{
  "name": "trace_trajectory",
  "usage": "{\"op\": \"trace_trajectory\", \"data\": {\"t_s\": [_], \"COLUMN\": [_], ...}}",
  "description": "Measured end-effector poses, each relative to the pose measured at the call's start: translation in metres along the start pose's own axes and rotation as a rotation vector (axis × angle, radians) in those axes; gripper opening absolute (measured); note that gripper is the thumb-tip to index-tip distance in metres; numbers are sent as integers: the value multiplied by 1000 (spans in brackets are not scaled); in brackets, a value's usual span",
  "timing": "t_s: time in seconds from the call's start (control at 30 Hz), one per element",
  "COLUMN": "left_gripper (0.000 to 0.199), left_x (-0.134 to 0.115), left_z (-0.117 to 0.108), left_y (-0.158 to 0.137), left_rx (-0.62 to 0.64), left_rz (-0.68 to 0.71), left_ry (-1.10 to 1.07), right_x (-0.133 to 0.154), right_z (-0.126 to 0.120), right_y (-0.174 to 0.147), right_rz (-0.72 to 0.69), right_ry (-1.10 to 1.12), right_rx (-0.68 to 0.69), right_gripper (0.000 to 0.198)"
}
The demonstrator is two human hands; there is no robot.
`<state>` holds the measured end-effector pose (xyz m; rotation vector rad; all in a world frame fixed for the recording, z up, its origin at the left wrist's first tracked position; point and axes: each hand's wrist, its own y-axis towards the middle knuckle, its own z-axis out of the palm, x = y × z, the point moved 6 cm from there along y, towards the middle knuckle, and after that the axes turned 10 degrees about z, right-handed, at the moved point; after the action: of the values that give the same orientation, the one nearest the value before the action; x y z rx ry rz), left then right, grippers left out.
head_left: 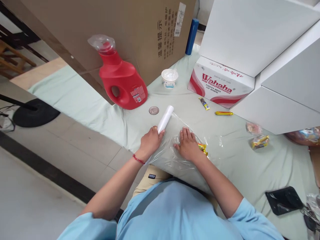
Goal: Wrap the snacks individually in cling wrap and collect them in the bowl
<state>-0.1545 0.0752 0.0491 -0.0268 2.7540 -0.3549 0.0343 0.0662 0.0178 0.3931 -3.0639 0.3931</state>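
Observation:
My left hand [151,139] is wrapped round the near end of a white roll of cling film [165,119]. From the roll a clear sheet of film [167,150] stretches rightward over the pale green cloth. My right hand [188,144] lies flat on that sheet, palm down, fingers stretched out. Beneath and beside its wrist, yellow-and-orange snack packets [203,148] show through the film; the hand partly covers them. A small round metallic disc [154,110] rests on the cloth, just beyond my left hand.
A red jug [125,83] with plastic over its cap stands against a large cardboard box [120,20]. Behind are a paper cup [169,79], a blue cylinder [192,36] and a Wahaha carton [222,81]. Small wrapped snacks [224,113] and a black pouch-like item [284,200] lie to the right.

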Motion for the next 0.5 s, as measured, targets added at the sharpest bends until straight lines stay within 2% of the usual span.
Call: {"op": "trace_trajectory", "data": {"t_s": [0.13, 0.27, 0.3, 0.37, 0.5], "left_gripper": [46, 52, 54, 52, 44], "left_x": [2, 34, 40, 45, 38], "left_z": [4, -28, -36, -44, -34], "left_y": [-7, -12, -14, -18, -17], "left_rx": [-24, -175, -194, -167, -36], "left_rz": [-48, -266, -283, -238, -53], "left_ry": [-74, -96, -89, -85, -69], "right_x": [-2, -3, -3, -3, -4], "right_z": [3, 4, 4, 3, 2], "right_y": [1, 1, 1, 0, 0], "right_rz": [-15, -10, -11, -16, -14], "right_ry": [-3, -3, 0, 2, -15], "right_rx": [6, 18, 17, 15, 5], "right_gripper": [83, 84, 84, 84, 83]}}
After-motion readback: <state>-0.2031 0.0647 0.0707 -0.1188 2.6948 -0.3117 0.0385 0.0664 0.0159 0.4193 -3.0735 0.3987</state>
